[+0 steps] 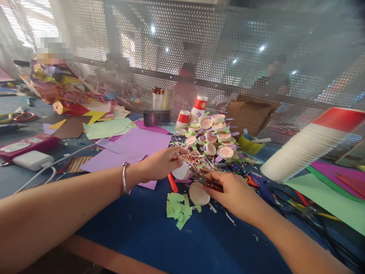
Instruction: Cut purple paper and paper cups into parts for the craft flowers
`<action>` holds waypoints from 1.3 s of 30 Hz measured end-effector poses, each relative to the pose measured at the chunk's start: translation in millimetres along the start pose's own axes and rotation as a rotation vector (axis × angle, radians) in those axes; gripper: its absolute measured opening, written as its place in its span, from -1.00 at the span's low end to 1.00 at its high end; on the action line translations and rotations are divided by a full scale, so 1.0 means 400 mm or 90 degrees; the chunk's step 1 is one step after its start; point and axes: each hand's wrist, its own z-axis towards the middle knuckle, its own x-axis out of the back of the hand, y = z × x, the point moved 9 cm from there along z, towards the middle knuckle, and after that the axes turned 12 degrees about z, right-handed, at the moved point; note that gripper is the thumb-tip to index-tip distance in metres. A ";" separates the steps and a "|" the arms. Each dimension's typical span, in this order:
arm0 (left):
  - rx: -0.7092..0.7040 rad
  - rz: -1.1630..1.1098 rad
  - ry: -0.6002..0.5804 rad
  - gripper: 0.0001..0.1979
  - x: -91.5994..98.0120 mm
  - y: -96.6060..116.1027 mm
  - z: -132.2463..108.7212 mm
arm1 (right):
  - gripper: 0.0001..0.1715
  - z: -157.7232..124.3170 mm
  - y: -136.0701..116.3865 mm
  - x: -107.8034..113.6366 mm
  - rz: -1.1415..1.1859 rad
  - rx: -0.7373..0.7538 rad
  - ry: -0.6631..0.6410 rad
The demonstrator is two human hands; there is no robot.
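My left hand (161,163) reaches in from the left, thumb and fingers curled towards each other; whatever is between them is too small to make out. Close below its thumb lies a white paper disc (180,171). In my right hand (232,190) are dark-handled scissors (212,183), their metal tips pointing left towards a tangle of thin strips (199,161). Under the tips rests a round cup bottom (199,194). Light green paper pieces (179,209) lie in front of it, and a red pen (172,182) beside my left hand.
Behind my hands rises a heap of cup-bottom flowers (211,135), with red-and-white cups (199,106) at its back. A tall cup stack (310,146) leans at the right. Purple paper (139,142), a power strip (28,146) and a cable lie left. A perforated screen (199,53) stands behind.
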 end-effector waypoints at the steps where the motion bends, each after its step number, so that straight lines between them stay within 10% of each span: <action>1: -0.002 -0.020 -0.002 -0.69 -0.001 0.002 -0.002 | -0.78 0.000 -0.002 0.001 0.007 0.007 0.002; 17: 0.022 -0.358 0.007 -0.64 -0.060 0.049 -0.026 | -0.57 -0.007 -0.026 0.008 0.343 0.019 0.040; 28: 0.133 -0.350 0.135 -0.80 0.001 -0.002 -0.025 | -0.74 0.002 0.012 0.016 0.042 -0.003 0.036; 39: 0.198 -0.610 0.211 -0.89 0.065 0.003 -0.020 | -0.80 0.010 0.030 0.001 0.104 0.022 0.032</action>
